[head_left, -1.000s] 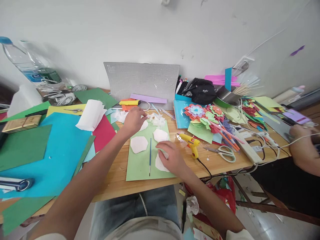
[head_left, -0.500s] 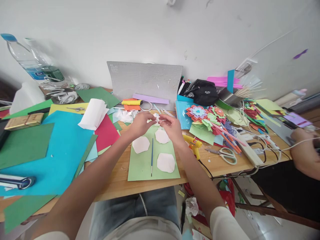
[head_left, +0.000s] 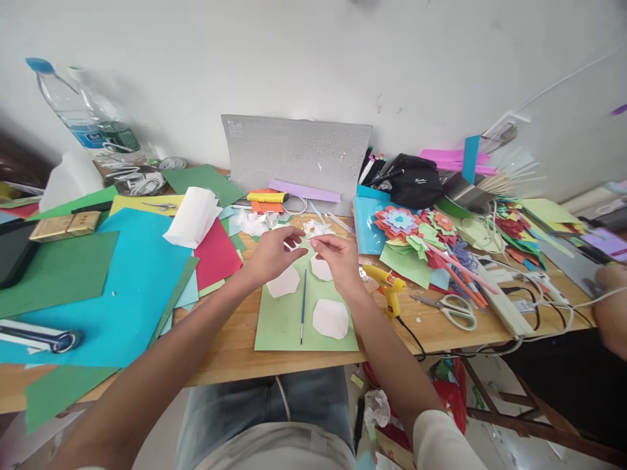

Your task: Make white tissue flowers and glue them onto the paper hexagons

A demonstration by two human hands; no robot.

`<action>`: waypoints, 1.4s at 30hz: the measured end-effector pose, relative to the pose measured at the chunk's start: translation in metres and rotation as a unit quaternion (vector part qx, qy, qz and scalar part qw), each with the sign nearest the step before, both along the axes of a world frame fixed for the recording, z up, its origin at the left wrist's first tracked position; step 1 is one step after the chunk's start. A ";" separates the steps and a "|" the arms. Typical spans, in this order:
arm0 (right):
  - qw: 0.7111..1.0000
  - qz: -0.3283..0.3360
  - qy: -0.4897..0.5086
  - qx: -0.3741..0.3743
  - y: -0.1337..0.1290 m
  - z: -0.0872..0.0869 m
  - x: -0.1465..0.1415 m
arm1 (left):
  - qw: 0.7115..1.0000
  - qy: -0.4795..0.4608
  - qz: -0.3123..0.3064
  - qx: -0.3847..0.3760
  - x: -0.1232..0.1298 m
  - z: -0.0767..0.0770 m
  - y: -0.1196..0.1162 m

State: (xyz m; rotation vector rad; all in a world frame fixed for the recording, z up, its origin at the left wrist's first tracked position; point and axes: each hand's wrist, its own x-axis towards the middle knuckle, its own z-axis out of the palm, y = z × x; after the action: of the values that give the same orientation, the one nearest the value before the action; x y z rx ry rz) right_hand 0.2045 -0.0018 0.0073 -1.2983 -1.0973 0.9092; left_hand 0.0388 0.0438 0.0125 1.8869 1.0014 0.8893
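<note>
My left hand (head_left: 278, 254) hovers over the top of a light green sheet (head_left: 279, 329), thumb and fingers apart, nothing visible between them. Facing it, my right hand (head_left: 339, 258) has thumb and forefinger pressed together; anything in that pinch is too small to make out. White paper scraps (head_left: 318, 228) lie just beyond my fingertips. On the sheet are white rounded paper pieces: one at left (head_left: 284, 282), one partly hidden by my right hand (head_left: 321, 268), and one lower right (head_left: 331, 318). A thin blue paintbrush (head_left: 304, 303) lies between them, bristles toward me.
A yellow glue gun (head_left: 389, 287) and scissors (head_left: 455, 312) lie right of the sheet. Paper flowers (head_left: 396, 222) sit behind them. Coloured paper (head_left: 147, 281) and a stapler (head_left: 44, 336) cover the left side. A grey cutting mat (head_left: 298, 153) leans on the wall. Another person's hand (head_left: 612, 287) is far right.
The small white paper piece held between both hands has left my fingers, and white scraps show beyond them. My hands have drawn slightly apart. The view has shifted left.
</note>
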 end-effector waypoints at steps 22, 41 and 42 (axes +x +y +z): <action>0.979 0.042 0.176 -0.099 -0.021 -0.006 -0.036 | 0.919 -0.231 0.008 -0.318 -0.019 -0.011 -0.044; 0.987 0.014 0.135 -0.080 -0.024 -0.019 -0.048 | 0.903 -0.259 0.037 -0.340 -0.022 -0.027 -0.053; 0.988 0.014 0.135 -0.079 -0.024 -0.019 -0.048 | 0.902 -0.260 0.037 -0.341 -0.021 -0.027 -0.053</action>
State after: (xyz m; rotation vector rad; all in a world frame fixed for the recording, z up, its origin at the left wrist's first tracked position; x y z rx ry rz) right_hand 0.1565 -0.0256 -0.0116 -1.2458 -0.8464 1.1744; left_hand 0.0176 -0.0096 -0.0141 0.9559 0.8892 0.8691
